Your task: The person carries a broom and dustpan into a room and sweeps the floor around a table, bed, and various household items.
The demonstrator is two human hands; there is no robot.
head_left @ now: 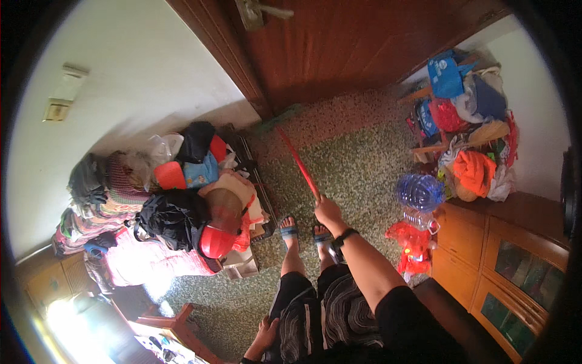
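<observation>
My right hand [329,210] is shut on the thin red handle of a broom [298,161], which slants up and left to a greenish head [280,116] resting on the speckled floor by the wooden door [364,42]. A dark band sits on that wrist. My left hand [265,335] hangs low at my side against my dark patterned shorts, holding nothing that I can see; its fingers are partly hidden. My feet in blue sandals [290,230] stand on the floor just below the right hand.
A heap of clothes, bags and a red helmet [216,240] lies at the left. Another clothes pile [473,121] sits at the right above a blue water jug [419,192], a red bag [413,242] and a wooden cabinet [503,255]. A small wooden stool [179,321] stands below.
</observation>
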